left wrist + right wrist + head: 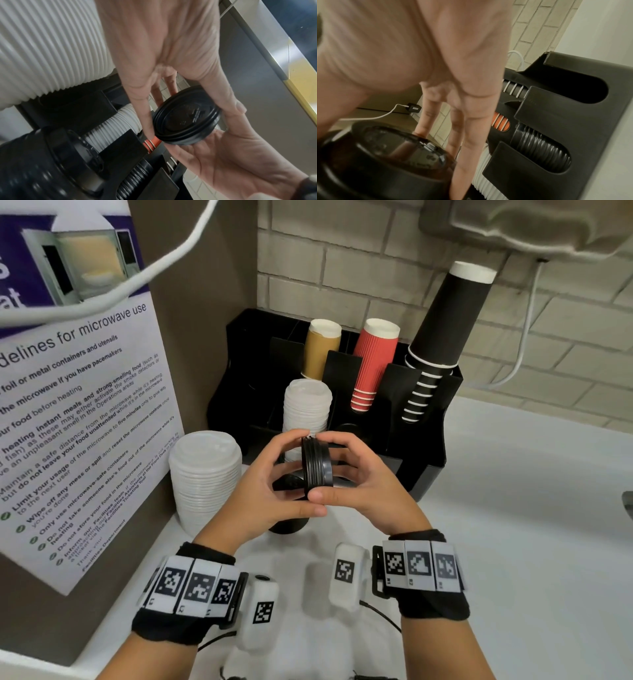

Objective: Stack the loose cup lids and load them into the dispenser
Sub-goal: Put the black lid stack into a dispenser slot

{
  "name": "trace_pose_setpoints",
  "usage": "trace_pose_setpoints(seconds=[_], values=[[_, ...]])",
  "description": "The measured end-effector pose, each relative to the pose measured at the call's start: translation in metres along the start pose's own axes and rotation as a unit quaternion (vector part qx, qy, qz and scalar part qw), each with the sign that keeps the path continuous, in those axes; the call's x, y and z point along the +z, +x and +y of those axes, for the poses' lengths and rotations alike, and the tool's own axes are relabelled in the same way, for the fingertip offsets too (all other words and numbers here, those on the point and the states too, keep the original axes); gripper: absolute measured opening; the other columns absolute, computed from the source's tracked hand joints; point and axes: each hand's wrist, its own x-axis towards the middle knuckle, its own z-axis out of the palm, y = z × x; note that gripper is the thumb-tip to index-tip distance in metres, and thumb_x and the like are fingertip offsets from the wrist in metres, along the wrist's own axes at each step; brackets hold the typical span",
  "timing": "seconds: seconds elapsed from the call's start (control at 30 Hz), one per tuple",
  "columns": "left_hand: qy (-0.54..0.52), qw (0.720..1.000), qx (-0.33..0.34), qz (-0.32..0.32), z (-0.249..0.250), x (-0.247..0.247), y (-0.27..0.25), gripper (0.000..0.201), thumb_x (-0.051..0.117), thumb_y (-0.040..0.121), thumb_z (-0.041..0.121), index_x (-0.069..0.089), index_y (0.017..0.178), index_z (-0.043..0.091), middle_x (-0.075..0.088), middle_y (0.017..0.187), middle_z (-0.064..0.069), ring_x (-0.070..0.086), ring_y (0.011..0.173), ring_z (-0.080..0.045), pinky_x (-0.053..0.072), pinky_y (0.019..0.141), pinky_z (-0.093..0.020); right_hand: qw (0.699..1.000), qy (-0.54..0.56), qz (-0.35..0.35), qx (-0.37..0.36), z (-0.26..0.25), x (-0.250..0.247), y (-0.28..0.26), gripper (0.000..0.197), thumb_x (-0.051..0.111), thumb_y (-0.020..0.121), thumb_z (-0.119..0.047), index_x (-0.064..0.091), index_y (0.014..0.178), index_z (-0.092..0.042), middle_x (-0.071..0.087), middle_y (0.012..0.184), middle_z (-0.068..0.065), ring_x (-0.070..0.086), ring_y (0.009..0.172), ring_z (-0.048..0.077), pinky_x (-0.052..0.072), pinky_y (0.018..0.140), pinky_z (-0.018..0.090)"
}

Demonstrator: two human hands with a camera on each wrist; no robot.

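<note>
Both hands hold a short stack of black cup lids [317,465] on edge between them, above the counter and just in front of the black dispenser [424,446]. My left hand [270,477] curls round the stack's left face, thumb underneath. My right hand [359,474] grips its right side, thumb at the lower rim. The left wrist view shows the black lids [186,121] pinched by the left fingers [145,115] with the right palm [223,155] behind. In the right wrist view the lids [385,155] sit under the right fingers [471,135]. More black lids [289,525] stand on the counter below the hands.
A tall loose stack of white lids [205,474] stands on the counter at the left, by a wall poster [85,422]. The dispenser holds white lids [306,405], black lids [542,151], and brown [322,347], red [373,361] and black cups [442,337]. White counter [513,508] lies to the right.
</note>
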Motion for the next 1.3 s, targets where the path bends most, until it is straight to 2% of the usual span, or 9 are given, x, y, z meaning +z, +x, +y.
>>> trace_pose_setpoints(seconds=[0.23,0.3,0.37,0.47,0.57,0.7,0.87,1.07,1.3], values=[[0.013,1.000,-0.008,0.010,-0.001,-0.002,0.002,0.096,0.089,0.051,0.028,0.044,0.134,0.044,0.049,0.137,0.021,0.050,0.130,-0.012,0.050,0.100,-0.041,1.000,-0.011,0.010,-0.017,0.001,0.004,0.008,0.063,0.082,0.071,-0.010,0.053,0.123,-0.030,0.063,0.115,-0.001,0.064,0.104,0.014,0.056,0.086,0.032],[0.027,0.999,-0.008,0.032,-0.001,-0.006,0.002,0.095,0.090,0.054,0.027,0.043,0.133,0.048,0.045,0.142,0.022,0.048,0.131,-0.007,0.047,0.104,-0.039,0.998,-0.024,0.057,-0.029,0.002,-0.006,0.017,0.064,0.083,0.071,-0.010,0.050,0.123,-0.028,0.061,0.118,0.002,0.063,0.105,0.016,0.057,0.083,0.030],[0.036,0.997,0.002,0.065,0.000,-0.011,0.001,0.082,0.085,0.062,0.026,0.045,0.130,0.048,0.047,0.138,0.026,0.051,0.127,-0.003,0.048,0.103,-0.034,0.986,-0.068,0.143,-0.043,0.004,-0.024,0.031,0.063,0.084,0.070,-0.012,0.047,0.119,-0.026,0.060,0.116,-0.002,0.061,0.102,0.009,0.053,0.082,0.017],[0.042,0.994,0.016,0.096,0.004,-0.014,0.001,0.065,0.080,0.066,0.040,0.051,0.124,0.044,0.053,0.129,0.027,0.056,0.120,-0.004,0.052,0.095,-0.025,0.961,-0.188,0.201,-0.037,0.009,-0.056,0.057,0.061,0.083,0.069,-0.015,0.046,0.117,-0.023,0.057,0.112,-0.004,0.058,0.098,0.003,0.046,0.081,0.009],[0.051,0.992,0.023,0.116,0.004,-0.013,0.001,0.053,0.076,0.071,0.038,0.054,0.120,0.040,0.054,0.131,0.016,0.058,0.118,-0.007,0.051,0.087,-0.018,0.939,-0.319,0.129,0.016,0.018,-0.076,0.082,0.065,0.082,0.068,-0.015,0.048,0.123,-0.021,0.053,0.123,0.009,0.054,0.111,0.021,0.044,0.093,0.026],[0.069,0.991,0.025,0.115,0.002,-0.013,0.001,0.044,0.070,0.075,0.034,0.056,0.117,0.039,0.054,0.132,0.011,0.058,0.117,-0.006,0.052,0.088,-0.019,0.894,-0.443,0.023,0.059,0.020,-0.081,0.103,0.072,0.080,0.068,-0.015,0.048,0.132,-0.021,0.044,0.134,0.009,0.045,0.123,0.026,0.039,0.105,0.039],[0.076,0.990,0.025,0.114,0.002,-0.016,0.000,0.049,0.069,0.069,0.050,0.057,0.116,0.039,0.055,0.131,0.009,0.058,0.117,-0.006,0.052,0.090,-0.022,0.870,-0.484,-0.045,0.086,0.019,-0.078,0.114,0.072,0.077,0.072,-0.014,0.045,0.136,-0.022,0.042,0.138,0.010,0.045,0.121,0.027,0.042,0.103,0.040],[0.080,0.989,0.028,0.119,0.001,-0.017,0.001,0.046,0.068,0.070,0.051,0.058,0.114,0.039,0.054,0.130,0.006,0.059,0.115,-0.007,0.050,0.084,-0.016,0.866,-0.487,-0.074,0.083,0.021,-0.076,0.110,0.071,0.075,0.074,-0.012,0.043,0.137,-0.020,0.036,0.141,0.008,0.042,0.122,0.026,0.043,0.102,0.040],[0.084,0.988,0.028,0.123,0.001,-0.016,0.003,0.037,0.067,0.078,0.034,0.058,0.114,0.037,0.055,0.130,0.004,0.059,0.114,-0.006,0.049,0.083,-0.012,0.834,-0.548,-0.039,0.060,0.033,-0.068,0.098,0.079,0.081,0.068,-0.020,0.042,0.137,-0.019,0.033,0.136,0.008,0.036,0.120,0.028,0.045,0.097,0.040]])
